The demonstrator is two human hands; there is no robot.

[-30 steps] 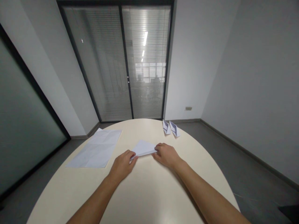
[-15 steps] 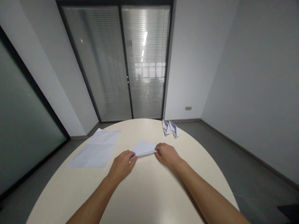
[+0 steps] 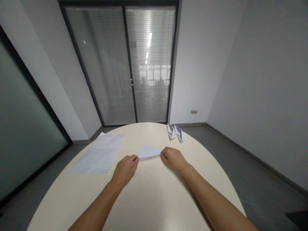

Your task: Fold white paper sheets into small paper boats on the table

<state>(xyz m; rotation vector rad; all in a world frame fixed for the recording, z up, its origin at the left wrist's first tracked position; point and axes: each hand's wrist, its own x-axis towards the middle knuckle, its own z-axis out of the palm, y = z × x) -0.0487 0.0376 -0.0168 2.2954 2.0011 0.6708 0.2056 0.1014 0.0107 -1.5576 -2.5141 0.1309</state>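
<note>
A small folded sheet of white paper (image 3: 148, 151) lies on the round, cream-coloured table (image 3: 149, 192) between my hands, its upper part rising to a blunt peak. My left hand (image 3: 125, 167) pinches its left corner between thumb and fingers. At the right corner my right hand (image 3: 172, 158) grips the paper with curled fingers; the fingertips are partly hidden. The near edge of the paper runs straight from one hand to the other.
Flat white sheets (image 3: 98, 154) with crease lines lie at the table's left. Two folded paper pieces (image 3: 175, 132) sit side by side near the far right edge. Beyond the table stands a glass door with blinds (image 3: 115, 70).
The raised strip along the paper's near edge now looks narrower and flatter. My left thumb has drawn in against the fingers; my right hand has barely shifted.
</note>
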